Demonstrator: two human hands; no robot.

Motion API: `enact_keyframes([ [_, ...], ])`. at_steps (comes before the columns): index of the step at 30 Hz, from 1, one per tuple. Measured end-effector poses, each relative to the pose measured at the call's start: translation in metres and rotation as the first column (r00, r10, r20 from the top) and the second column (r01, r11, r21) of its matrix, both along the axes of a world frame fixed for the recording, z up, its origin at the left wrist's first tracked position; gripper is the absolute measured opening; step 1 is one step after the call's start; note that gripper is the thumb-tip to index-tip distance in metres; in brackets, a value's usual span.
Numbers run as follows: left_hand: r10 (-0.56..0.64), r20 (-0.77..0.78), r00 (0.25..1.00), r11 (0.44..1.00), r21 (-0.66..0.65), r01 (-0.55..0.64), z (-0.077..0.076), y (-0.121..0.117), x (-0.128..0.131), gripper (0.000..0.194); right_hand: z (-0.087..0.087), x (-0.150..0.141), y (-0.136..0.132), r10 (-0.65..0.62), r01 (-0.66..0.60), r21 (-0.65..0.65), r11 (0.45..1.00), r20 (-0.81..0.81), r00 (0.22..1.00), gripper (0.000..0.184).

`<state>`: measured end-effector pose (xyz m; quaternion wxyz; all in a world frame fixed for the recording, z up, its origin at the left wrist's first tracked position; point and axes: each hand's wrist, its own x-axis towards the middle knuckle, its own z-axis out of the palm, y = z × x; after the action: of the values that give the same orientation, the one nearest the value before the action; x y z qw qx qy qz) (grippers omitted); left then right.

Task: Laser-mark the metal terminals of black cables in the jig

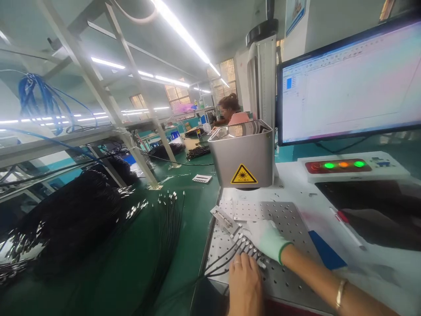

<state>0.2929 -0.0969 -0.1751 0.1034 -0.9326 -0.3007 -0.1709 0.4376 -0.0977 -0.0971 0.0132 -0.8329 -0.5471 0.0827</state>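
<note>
Several black cables (226,262) running near-left to far-right, metal ends (245,241) just beyond left hand (245,281), fingers together, and beside gloved right hand (268,240), either grip impossible to tell.

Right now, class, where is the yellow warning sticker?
In the head view, the sticker is just right of centre, low on the front of the silver box, above the gloved right hand.

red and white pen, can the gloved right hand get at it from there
Probably yes: nothing upright seems to stand between the right hand and the pen; the blue sheet lying near the way looks flat.
</note>
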Motion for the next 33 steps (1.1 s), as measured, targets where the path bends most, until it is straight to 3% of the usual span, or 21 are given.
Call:
enact_keyframes([
  [7, -0.014, -0.055, 0.998, 0.995, -0.100, 0.008, 0.010, 0.007, 0.000, 0.017, -0.014, -0.005, 0.001, -0.042, 0.042, 0.042, 0.998, -0.001, 0.999, 0.036],
  [11, 0.055, -0.073, 0.996, 0.996, -0.059, -0.060, 0.008, 0.015, 0.005, 0.017, -0.009, -0.004, 0.003, -0.044, 0.045, 0.040, 0.998, -0.012, 0.999, 0.032],
  [15, 0.039, -0.092, 0.995, 0.999, 0.011, -0.038, 0.008, 0.017, 0.009, 0.016, -0.002, -0.006, 0.003, -0.041, 0.042, 0.030, 0.999, -0.021, 0.999, 0.028],
  [21, 0.069, -0.139, 0.988, 0.996, -0.047, -0.076, 0.004, 0.016, 0.007, 0.021, -0.002, -0.005, 0.004, -0.020, 0.021, 0.036, 0.999, -0.031, 0.999, 0.028],
  [29, -0.030, -0.235, 0.972, 0.989, -0.148, -0.005, 0.030, 0.010, 0.005, 0.028, -0.022, 0.000, 0.009, -0.023, 0.024, 0.024, 0.999, -0.031, 0.999, 0.032],
  [33, -0.013, -0.236, 0.972, 0.978, -0.207, -0.037, 0.032, 0.012, 0.007, 0.029, -0.024, -0.003, 0.009, -0.028, 0.028, 0.037, 0.999, -0.012, 1.000, 0.027],
])
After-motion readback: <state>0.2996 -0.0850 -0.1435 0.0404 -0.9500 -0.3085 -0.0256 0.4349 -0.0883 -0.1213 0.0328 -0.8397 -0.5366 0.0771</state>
